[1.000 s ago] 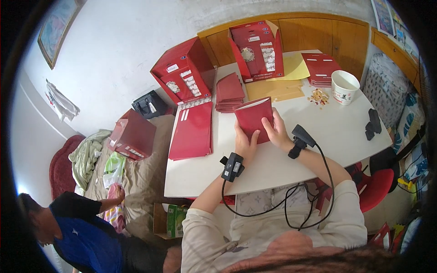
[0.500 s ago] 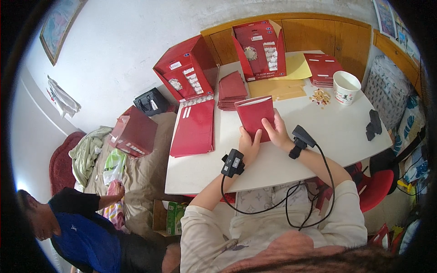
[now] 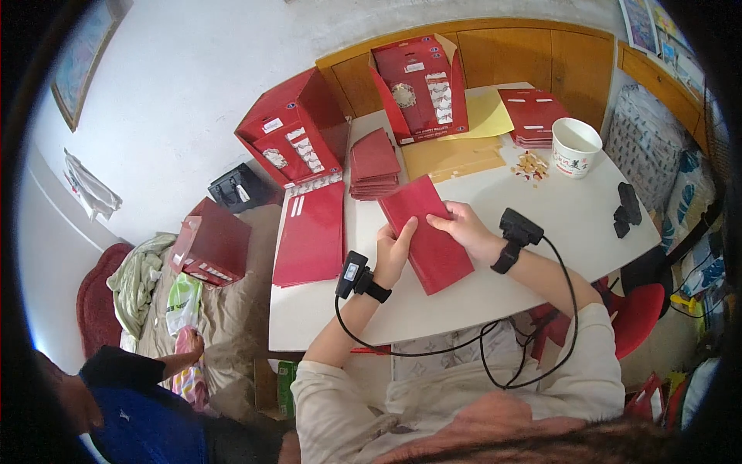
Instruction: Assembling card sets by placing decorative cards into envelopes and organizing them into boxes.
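Observation:
Over the near middle of the white table [image 3: 371, 309] I hold a long red paper wallet [image 3: 439, 259] in both hands, tilted with its upper end to the left. My left hand [image 3: 393, 249] grips its left edge, thumb on the front face and the other fingers largely hidden behind. On the opposite edge, my right hand [image 3: 466, 230] pinches it with the thumb on the front. Whether it is one wallet or several together, I cannot tell. Left of my hands lies a flat stack of red folders [image 3: 311, 243]; beyond them stands a pile of smaller red wallets [image 3: 373, 162].
Two red display boxes [image 3: 297, 127] [image 3: 417, 93] stand at the back. Yellow paper [image 3: 483, 116], a red stack [image 3: 533, 116], a white paper cup [image 3: 576, 151], small scraps [image 3: 531, 166] and black straps [image 3: 626, 209] lie rightward. Cables trail from my wrists. Another person [image 3: 147, 402] sits lower left.
The wallet has turned from nearly upright to a slant and now shows a longer red face. My hands have moved apart to its two side edges. The whole view has shifted slightly.

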### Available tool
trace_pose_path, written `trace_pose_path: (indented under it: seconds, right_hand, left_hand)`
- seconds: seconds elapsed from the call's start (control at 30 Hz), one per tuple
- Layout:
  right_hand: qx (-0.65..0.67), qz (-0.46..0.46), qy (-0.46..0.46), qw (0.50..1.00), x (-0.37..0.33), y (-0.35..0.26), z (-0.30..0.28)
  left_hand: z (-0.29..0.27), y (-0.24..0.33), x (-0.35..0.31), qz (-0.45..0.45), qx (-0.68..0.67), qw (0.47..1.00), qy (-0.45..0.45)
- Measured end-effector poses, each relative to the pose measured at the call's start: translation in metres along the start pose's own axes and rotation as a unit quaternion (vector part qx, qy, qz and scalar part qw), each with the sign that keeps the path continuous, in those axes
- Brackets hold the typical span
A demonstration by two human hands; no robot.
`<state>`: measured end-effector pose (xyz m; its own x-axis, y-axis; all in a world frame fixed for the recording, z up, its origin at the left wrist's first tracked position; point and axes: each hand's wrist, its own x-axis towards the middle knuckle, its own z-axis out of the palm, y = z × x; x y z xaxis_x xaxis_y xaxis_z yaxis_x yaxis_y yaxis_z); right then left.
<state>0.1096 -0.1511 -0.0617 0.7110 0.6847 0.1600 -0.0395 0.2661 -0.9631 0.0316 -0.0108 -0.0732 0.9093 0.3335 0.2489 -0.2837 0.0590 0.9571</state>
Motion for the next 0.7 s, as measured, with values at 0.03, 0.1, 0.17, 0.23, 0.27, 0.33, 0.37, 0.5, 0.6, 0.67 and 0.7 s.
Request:
trace_pose_path:
  seconds: [0.03,0.1,0.17,0.23,0.27,0.33,0.37,0.5,0.6,0.67,0.7]
  right_hand:
    - [0.001,0.002,-0.002,1.000,0.006,0.002,-0.007]
    - [-0.154,0.074,-0.084,0.982,0.020,0.004,-0.031]
    - [-0.273,0.042,-0.079,0.958,0.035,0.001,-0.065]
    - [-0.373,-0.006,0.027,0.927,0.050,0.001,-0.104]
    - [-0.436,-0.057,0.073,0.895,0.057,-0.002,-0.122]
    - [-0.497,-0.105,0.116,0.854,0.072,-0.007,-0.158]
    - [-0.564,-0.116,0.120,0.809,0.080,-0.010,-0.174]
    - [-0.652,-0.050,0.116,0.748,0.103,-0.020,-0.190]
    - [-0.650,-0.146,0.102,0.739,0.116,-0.007,-0.215]
    - [-0.654,-0.146,0.082,0.738,0.125,-0.001,-0.214]
    - [-0.655,-0.146,0.066,0.738,0.127,0.002,-0.215]
  left_hand:
    - [-0.004,-0.006,0.002,-0.034,0.003,0.999,0.003]
    - [-0.007,-0.018,0.008,-0.064,-0.023,0.998,-0.004]
    - [-0.004,-0.020,0.015,-0.087,-0.047,0.995,0.008]
    - [0.000,-0.019,0.021,-0.110,-0.073,0.991,0.019]
    - [0.002,-0.017,0.022,-0.157,-0.091,0.983,0.005]
    - [0.003,-0.020,0.024,-0.206,-0.111,0.972,-0.009]
    - [0.004,-0.024,0.024,-0.218,-0.096,0.971,-0.016]
    - [0.003,-0.029,0.020,-0.190,-0.107,0.975,-0.041]
    - [0.004,-0.028,0.017,-0.172,-0.093,0.978,-0.068]
    - [0.001,-0.027,0.016,-0.171,-0.072,0.980,-0.076]
    - [0.001,-0.027,0.016,-0.178,-0.058,0.980,-0.070]
